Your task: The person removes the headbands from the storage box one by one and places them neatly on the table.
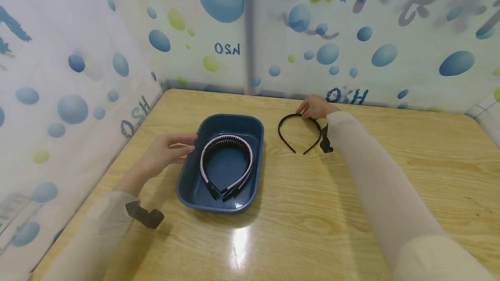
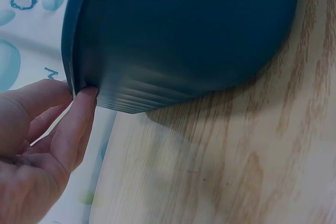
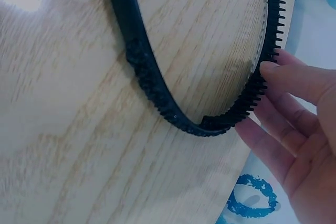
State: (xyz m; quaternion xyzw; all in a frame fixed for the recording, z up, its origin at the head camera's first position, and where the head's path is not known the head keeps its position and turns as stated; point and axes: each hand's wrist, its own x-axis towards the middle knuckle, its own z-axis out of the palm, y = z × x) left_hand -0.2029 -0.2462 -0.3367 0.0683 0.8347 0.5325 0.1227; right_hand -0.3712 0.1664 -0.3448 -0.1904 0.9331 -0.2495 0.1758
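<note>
My left hand pinches the left rim of a blue plastic basin; the left wrist view shows thumb and fingers at the basin's edge. Inside the basin lie white and black headbands, stacked together with their tips towards me. To the right of the basin, my right hand pinches a black headband at the top of its curve. Small comb teeth line this headband in the right wrist view, where the thumb presses on its inner side and the fingers lie behind.
The wooden table extends well to the right and in front of the basin. A patterned wall covering stands along its far and left edges. Dark wrist mounts sit on both my sleeves.
</note>
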